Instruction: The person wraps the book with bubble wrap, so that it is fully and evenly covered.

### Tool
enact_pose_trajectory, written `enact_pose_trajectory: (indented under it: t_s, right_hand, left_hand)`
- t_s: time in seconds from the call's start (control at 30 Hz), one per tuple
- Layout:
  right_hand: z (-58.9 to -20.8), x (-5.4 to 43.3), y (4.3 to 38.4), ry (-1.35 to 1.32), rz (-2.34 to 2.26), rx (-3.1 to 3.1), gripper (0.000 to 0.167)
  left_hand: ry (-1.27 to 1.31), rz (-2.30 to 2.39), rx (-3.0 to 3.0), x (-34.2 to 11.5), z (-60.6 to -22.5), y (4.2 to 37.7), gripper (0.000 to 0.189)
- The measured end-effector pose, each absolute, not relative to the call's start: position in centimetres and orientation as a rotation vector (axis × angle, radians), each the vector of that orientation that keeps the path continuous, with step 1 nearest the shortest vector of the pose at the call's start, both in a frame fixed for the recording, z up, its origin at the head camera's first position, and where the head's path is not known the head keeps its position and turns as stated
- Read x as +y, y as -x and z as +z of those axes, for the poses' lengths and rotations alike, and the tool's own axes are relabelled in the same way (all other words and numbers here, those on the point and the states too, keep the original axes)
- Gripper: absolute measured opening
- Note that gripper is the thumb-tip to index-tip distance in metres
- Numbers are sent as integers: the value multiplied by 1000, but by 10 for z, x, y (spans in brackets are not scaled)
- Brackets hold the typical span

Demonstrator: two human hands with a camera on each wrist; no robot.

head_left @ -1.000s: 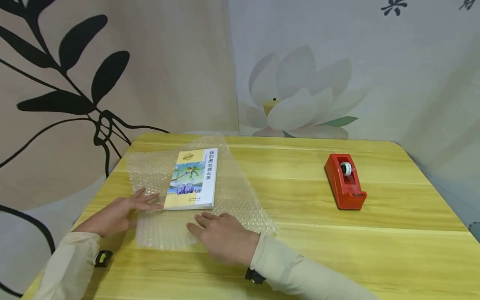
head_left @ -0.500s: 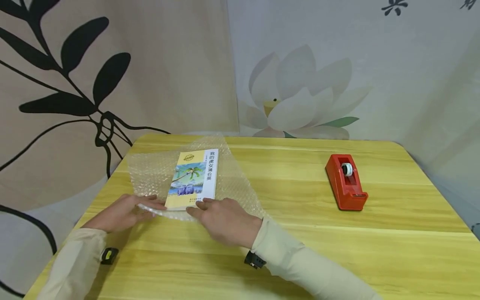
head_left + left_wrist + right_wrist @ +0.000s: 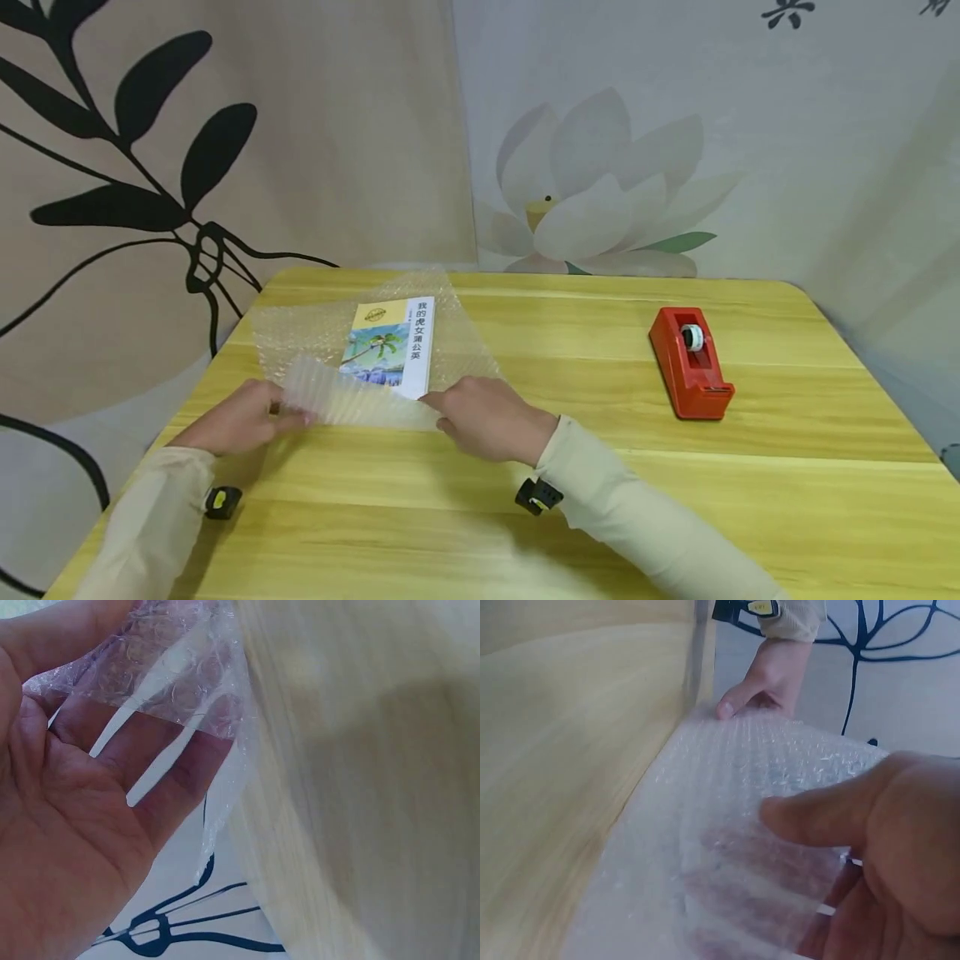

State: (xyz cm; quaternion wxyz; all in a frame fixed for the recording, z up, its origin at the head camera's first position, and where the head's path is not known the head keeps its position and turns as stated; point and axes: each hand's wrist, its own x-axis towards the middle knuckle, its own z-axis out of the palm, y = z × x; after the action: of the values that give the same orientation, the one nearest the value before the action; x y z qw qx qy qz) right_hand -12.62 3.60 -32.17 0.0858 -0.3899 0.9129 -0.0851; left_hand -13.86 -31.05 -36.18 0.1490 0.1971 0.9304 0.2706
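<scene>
1. Book [image 3: 384,340] lies on bubble wrap [image 3: 461,346], its near edge under the wrap's raised flap [image 3: 348,402].
2. Left grip [image 3: 255,414], left of the book's near edge, pinches the flap.
3. Right grip [image 3: 487,417] pinches it beside the book's near-right corner.
4. Bench [image 3: 585,371] stretches rightward from the book to the tape dispenser [image 3: 690,365].

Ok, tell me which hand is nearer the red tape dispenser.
Right. The right hand holds the folded-up flap of the bubble wrap, left of the red tape dispenser; the left hand holds that flap's opposite end, farther left.
</scene>
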Motion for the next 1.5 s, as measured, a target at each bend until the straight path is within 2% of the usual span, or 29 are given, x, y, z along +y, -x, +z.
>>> enact_pose_trajectory:
  t_s: [0.13,0.33,0.57,0.83,1.03,1.3,1.5]
  right_hand:
    - [-325,44,135,1190,-396,2730,25]
    - [-333,52,149,1207,-636,2702,14]
    - [-340,55,158,1088,-656,2726,14]
    - [-353,57,170,940,-703,2688,15]
    - [-361,58,180,874,-702,2688,16]
    - [-368,58,186,764,-693,2656,15]
    - [-370,55,188,735,-660,2663,14]
  left_hand:
    - [-514,773,2674,-310,-359,144,25]
    - [-543,727,2709,-305,-360,153,25]
    - [-458,760,2719,-301,-362,162,25]
    - [-361,731,2746,-296,-366,168,43]
    - [-349,763,2729,-295,-371,172,31]
    - [-301,776,2727,-293,-375,176,33]
    - [-268,727,2737,-288,-371,171,59]
